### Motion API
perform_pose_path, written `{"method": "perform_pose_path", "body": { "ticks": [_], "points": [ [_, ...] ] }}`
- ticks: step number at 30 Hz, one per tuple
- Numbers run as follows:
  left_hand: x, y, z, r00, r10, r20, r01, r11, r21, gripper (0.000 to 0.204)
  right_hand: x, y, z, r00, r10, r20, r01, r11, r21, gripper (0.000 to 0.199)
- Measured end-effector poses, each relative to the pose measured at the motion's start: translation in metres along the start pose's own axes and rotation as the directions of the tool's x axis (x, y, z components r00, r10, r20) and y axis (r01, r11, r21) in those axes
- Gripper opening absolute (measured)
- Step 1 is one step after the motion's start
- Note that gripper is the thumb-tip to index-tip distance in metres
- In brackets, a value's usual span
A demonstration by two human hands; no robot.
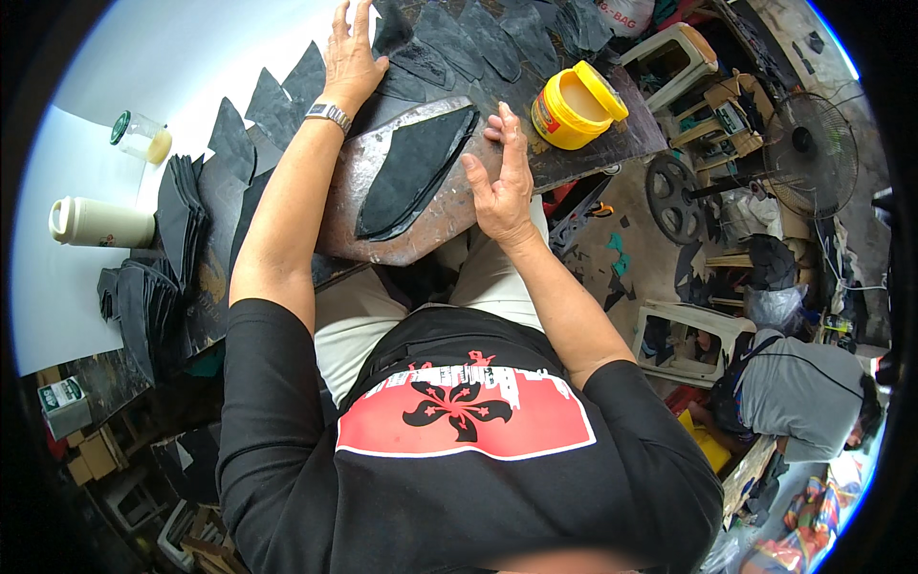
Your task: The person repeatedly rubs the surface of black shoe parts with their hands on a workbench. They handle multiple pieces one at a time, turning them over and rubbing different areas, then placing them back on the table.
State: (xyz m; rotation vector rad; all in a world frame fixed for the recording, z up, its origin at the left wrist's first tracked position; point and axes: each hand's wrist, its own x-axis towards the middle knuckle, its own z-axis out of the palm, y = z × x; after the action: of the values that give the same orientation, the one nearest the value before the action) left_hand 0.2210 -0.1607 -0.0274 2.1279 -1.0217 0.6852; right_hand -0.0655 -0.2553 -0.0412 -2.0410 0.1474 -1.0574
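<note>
My left hand (350, 59) reaches to the far side of the table, its fingers stretched out beside a row of black leaf-shaped leather pieces (449, 43). Nothing shows in its grasp. My right hand (503, 189) is at the right edge of a worn board (382, 244), thumb apart from the raised fingers, with no object visible in it. On this board lies a small stack of black curved leather pieces (416, 172), slanting between my two forearms. An open yellow tub (566, 115), its lid leaning on the rim and pale contents inside, stands just beyond my right hand.
Stacks of black pieces (180, 220) line the table's left side, near a cream jug (105, 222) and a glass jar (143, 137). To the right are a standing fan (808, 148), plastic stools (684, 67) and floor scraps. A person in grey (798, 397) sits at lower right.
</note>
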Motion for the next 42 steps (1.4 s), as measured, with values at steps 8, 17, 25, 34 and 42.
{"method": "perform_pose_path", "body": {
  "ticks": [8, 17, 25, 34, 42],
  "points": [
    [0.000, -0.007, 0.002, 0.954, 0.049, 0.294, -0.143, 0.941, 0.308, 0.037, 0.000, 0.000, 0.000, 1.000, -0.008, 0.009, 0.008, 1.000, -0.021, 0.071],
    [0.005, -0.012, -0.003, 0.938, -0.062, 0.340, 0.007, 0.987, 0.161, 0.048, 0.000, 0.000, -0.003, 1.000, -0.005, 0.020, 0.005, 1.000, -0.015, 0.069],
    [-0.004, -0.002, -0.003, 0.990, 0.133, 0.049, -0.138, 0.982, 0.131, 0.063, 0.001, 0.000, -0.001, 1.000, -0.017, 0.006, 0.017, 1.000, -0.018, 0.069],
    [-0.003, -0.005, -0.011, 0.965, -0.043, 0.259, 0.078, 0.989, -0.123, 0.059, 0.001, -0.003, -0.003, 1.000, 0.003, 0.006, -0.003, 1.000, 0.005, 0.068],
    [-0.003, -0.013, -0.015, 0.998, -0.010, 0.070, 0.017, 0.995, -0.094, 0.051, 0.001, -0.001, -0.002, 1.000, -0.008, 0.006, 0.008, 1.000, 0.014, 0.068]
  ]
}}
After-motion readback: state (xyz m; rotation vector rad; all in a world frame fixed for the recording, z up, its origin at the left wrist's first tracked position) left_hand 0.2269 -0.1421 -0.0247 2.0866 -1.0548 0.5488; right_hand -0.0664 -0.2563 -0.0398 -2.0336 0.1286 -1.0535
